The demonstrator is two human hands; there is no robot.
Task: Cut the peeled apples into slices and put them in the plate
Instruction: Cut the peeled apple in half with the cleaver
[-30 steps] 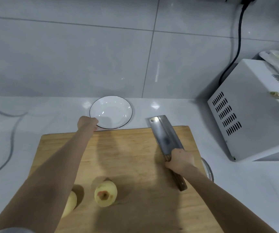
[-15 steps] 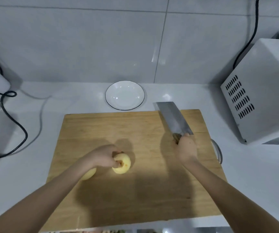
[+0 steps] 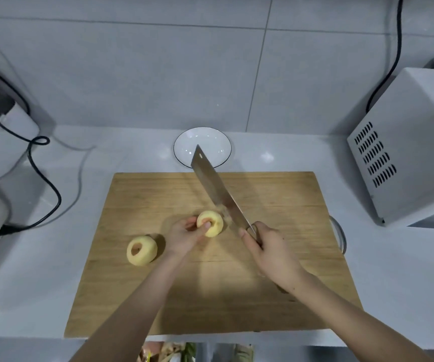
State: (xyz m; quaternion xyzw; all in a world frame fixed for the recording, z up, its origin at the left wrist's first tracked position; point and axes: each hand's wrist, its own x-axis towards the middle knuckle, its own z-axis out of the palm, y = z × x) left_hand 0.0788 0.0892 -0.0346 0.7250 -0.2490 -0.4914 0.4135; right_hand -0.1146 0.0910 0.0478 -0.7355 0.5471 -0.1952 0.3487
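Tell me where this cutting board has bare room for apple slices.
The rectangular wooden cutting board is bare at its far right, between the steel cleaver and the right edge, and far left, beyond the loose peeled yellow apple. The centre is crowded: the left hand holds the other peeled apple, the right hand grips the cleaver beside it.

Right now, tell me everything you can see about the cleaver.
The cleaver has a broad rectangular blade of dull grey metal; its handle is mostly hidden in the right hand, which grips it. It slants from that hand away toward the white plate, its tip overlapping the plate in view, above the wooden cutting board. The blade passes just right of the peeled apple held by the left hand; contact cannot be told.
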